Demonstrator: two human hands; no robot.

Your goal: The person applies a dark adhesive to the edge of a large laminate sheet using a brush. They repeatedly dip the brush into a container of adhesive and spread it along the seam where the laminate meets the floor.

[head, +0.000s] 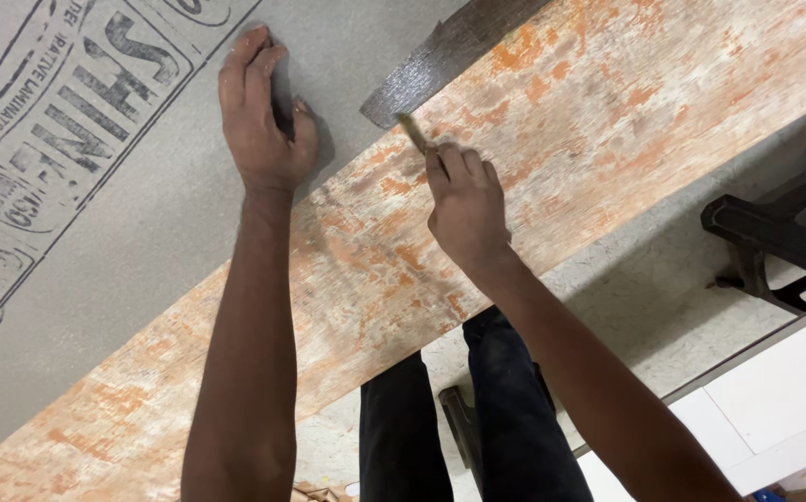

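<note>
So the laminate sheet (114, 186) lies on the far left, overlapping the long plank (552, 149) that runs diagonally to the far right. The left hand (263, 121) presses on the sheet, and the right hand (463, 204) sits over the plank just right of it. A metal stand (775, 232) is on the floor at right.

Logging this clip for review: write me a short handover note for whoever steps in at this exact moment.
Left hand: flat on the grey laminate sheet, pressing it down.
Right hand: closed on a small wooden-handled tool, tip at the sheet's edge by the dark strip.
Both lie on the orange-white worn board.
Done: cannot tell from this view.
Left: whatever work goes on at that edge.
</note>
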